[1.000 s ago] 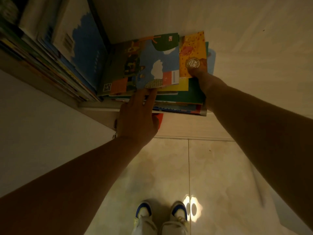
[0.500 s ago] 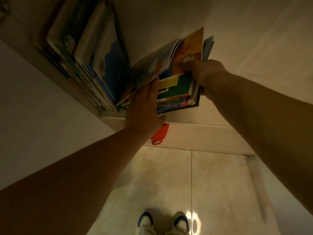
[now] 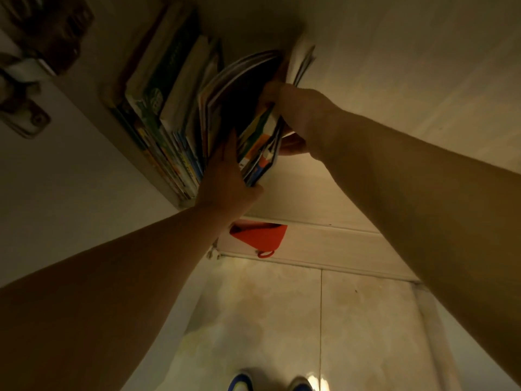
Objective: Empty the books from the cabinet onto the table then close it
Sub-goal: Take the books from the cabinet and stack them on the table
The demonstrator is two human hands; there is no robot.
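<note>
Two hands: both up at the cabinet shelf, working on one bundle of thin picture books at the right end of the row
Right hand: fingers curled over the far side of the bundle, thumb underneath near the lower corner; it grips the bundle
Left hand: fingers straight, pressed flat against the near cover of the bundle where it meets the upright books; it grasps nothing, it only steadies
Where the books are: all in the cabinet, none out; the bundle tilts away from the upright row, its lower edge over the shelf front
How they will handle: I judge them floppy, glossy paperbacks, light singly but weighty together, likely to fan and slide on each other; the covers at the top already splay apart
Where to take hold: low near the spines, squeezed between both palms, with a thumb or fingers under the bottom edge, looks safest to me
Risk: an inner book slipping out downward, or the upright row toppling into the gap
Task so far: early, by my reckoning; the row is full, and no table shows here
Below: a red tag hangs on the lower front, over pale floor tiles and two shoes
</note>
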